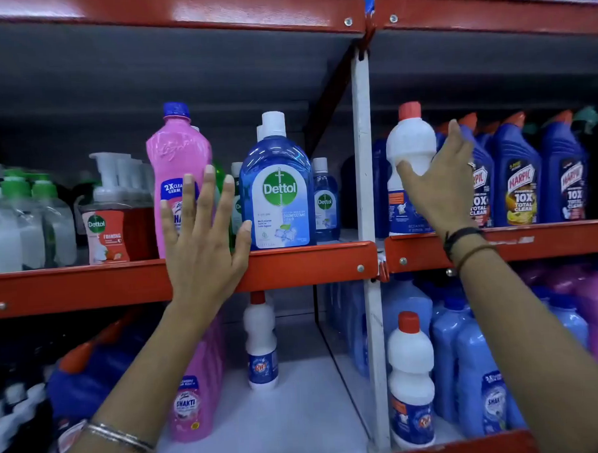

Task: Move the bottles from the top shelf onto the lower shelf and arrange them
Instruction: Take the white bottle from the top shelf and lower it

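A pink bottle with a blue cap stands on the upper shelf. My left hand is flat and spread right in front of it, holding nothing, its thumb near a large blue Dettol bottle. In the right bay my right hand wraps around a white bottle with a red cap, which stands upright on that shelf. On the lower shelf stand a matching white bottle, another white bottle and a pink bottle.
Blue Harpic bottles crowd the upper shelf just right of my right hand. Dettol pump bottles stand to the left. A white upright post divides the bays. Light blue bottles fill the lower right bay.
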Motion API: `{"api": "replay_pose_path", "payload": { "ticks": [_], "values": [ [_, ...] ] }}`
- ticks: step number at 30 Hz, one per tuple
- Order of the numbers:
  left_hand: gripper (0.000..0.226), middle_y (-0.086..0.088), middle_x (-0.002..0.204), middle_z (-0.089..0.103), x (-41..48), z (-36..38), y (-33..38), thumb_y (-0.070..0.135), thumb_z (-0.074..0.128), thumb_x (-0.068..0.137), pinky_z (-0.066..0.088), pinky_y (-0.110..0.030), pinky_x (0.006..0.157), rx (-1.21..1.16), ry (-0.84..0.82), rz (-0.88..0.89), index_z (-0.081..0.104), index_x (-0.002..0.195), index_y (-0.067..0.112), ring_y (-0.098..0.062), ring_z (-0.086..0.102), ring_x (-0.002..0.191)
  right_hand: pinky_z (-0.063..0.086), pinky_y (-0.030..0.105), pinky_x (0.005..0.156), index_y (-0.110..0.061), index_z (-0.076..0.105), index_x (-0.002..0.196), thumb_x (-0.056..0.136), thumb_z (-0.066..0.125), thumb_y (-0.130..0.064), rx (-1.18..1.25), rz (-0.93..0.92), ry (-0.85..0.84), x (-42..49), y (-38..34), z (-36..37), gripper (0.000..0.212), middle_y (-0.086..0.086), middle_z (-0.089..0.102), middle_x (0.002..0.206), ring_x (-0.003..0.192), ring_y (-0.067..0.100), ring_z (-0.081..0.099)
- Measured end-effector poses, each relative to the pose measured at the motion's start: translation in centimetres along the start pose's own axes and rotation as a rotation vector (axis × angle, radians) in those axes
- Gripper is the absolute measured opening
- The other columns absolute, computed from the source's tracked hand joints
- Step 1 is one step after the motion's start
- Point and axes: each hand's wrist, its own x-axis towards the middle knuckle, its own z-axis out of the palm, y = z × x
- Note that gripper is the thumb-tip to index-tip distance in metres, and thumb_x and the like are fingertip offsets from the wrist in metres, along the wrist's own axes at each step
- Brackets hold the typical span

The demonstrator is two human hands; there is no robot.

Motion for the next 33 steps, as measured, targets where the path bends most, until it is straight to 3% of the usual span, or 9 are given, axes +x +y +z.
{"api": "replay_pose_path", "payload": {
  "ticks": [6,15,19,21,24,27,28,30,33],
  "values": [
    [0.056,-0.003,0.161,0.019,-0.2,0.2,-0.1,0.045,0.029,0.098,-0.007,-0.043,0.12,0.11,-0.003,0.009,0.029,0.15,0.024,-0.024,0.01,0.15,0.04,0.042,0.077,-0.005,0.035,0.13,0.074,0.064,-0.054,-0.027,0.142,-0.206,1.4,0.2,0.1,0.079,0.022,0.053,0.128,0.112,0.042,0.052],
    [0.054,0.004,0.162,0.013,-1.3,-0.1,-1.9,0.048,0.027,0.097,0.006,-0.056,0.118,0.1,-0.009,0.026,0.028,0.149,0.034,-0.023,0.009,0.15,0.036,0.031,0.077,-0.008,0.038,0.124,0.067,0.074,-0.049,0.129,0.18,0.026,-1.5,-1.1,-3.1,0.079,0.01,0.057,0.126,0.113,0.033,0.055],
    [0.054,0.005,0.162,0.013,-1.4,-0.1,-2.1,0.048,0.028,0.097,0.008,-0.057,0.118,0.088,-0.008,0.027,0.027,0.149,0.035,-0.024,0.01,0.15,0.049,0.041,0.089,-0.011,0.038,0.122,0.061,0.075,-0.055,0.252,0.202,0.191,-3.3,-1.7,-3.6,0.085,0.005,0.06,0.122,0.108,0.028,0.06],
    [0.054,0.005,0.162,0.013,-1.4,0.0,-2.2,0.048,0.028,0.097,0.008,-0.056,0.119,0.082,-0.004,0.031,0.027,0.15,0.034,-0.024,0.009,0.15,0.048,0.03,0.084,-0.01,0.038,0.122,0.061,0.075,-0.055,0.313,0.211,0.243,-3.7,-2.3,-4.3,0.085,0.003,0.061,0.121,0.106,0.024,0.061],
    [0.054,0.004,0.162,0.014,-1.4,0.0,-2.3,0.048,0.029,0.097,0.008,-0.056,0.118,0.072,0.003,0.034,0.027,0.15,0.033,-0.024,0.01,0.15,0.032,0.009,0.058,-0.011,0.04,0.122,0.064,0.074,-0.054,0.368,0.24,0.228,-3.8,-3.1,-5.8,0.08,-0.003,0.061,0.115,0.096,0.016,0.059],
    [0.054,0.003,0.162,0.015,-1.4,0.0,-2.2,0.047,0.03,0.098,0.008,-0.055,0.118,0.06,0.001,0.036,0.028,0.15,0.032,-0.025,0.011,0.15,0.031,0.0,0.06,-0.014,0.043,0.119,0.062,0.075,-0.056,0.429,0.255,0.153,-4.7,-3.2,-6.9,0.077,-0.01,0.056,0.104,0.088,0.01,0.051],
    [0.054,0.003,0.162,0.015,-1.5,0.0,-2.3,0.047,0.03,0.098,0.008,-0.055,0.118,0.054,-0.003,0.037,0.028,0.15,0.032,-0.025,0.011,0.15,0.034,0.004,0.069,-0.016,0.045,0.118,0.061,0.075,-0.057,0.438,0.258,0.135,-5.4,-3.3,-6.9,0.077,-0.012,0.056,0.101,0.089,0.01,0.052],
    [0.054,0.002,0.162,0.015,-1.6,-0.1,-2.4,0.047,0.029,0.098,0.008,-0.054,0.118,0.054,-0.008,0.036,0.027,0.15,0.031,-0.025,0.011,0.15,0.045,0.027,0.088,-0.021,0.048,0.111,0.055,0.077,-0.059,0.438,0.261,0.106,-7.1,-3.2,-6.6,0.073,-0.018,0.056,0.093,0.089,0.01,0.056],
    [0.056,0.002,0.162,0.013,-1.8,-0.2,-2.8,0.047,0.027,0.098,0.007,-0.053,0.119,0.051,-0.025,0.027,0.023,0.152,0.032,-0.023,0.008,0.15,0.05,0.045,0.09,-0.027,0.047,0.1,0.047,0.078,-0.061,0.505,0.276,0.011,-10.3,-2.9,-5.2,0.069,-0.016,0.061,0.091,0.087,0.012,0.062]
  ]
}}
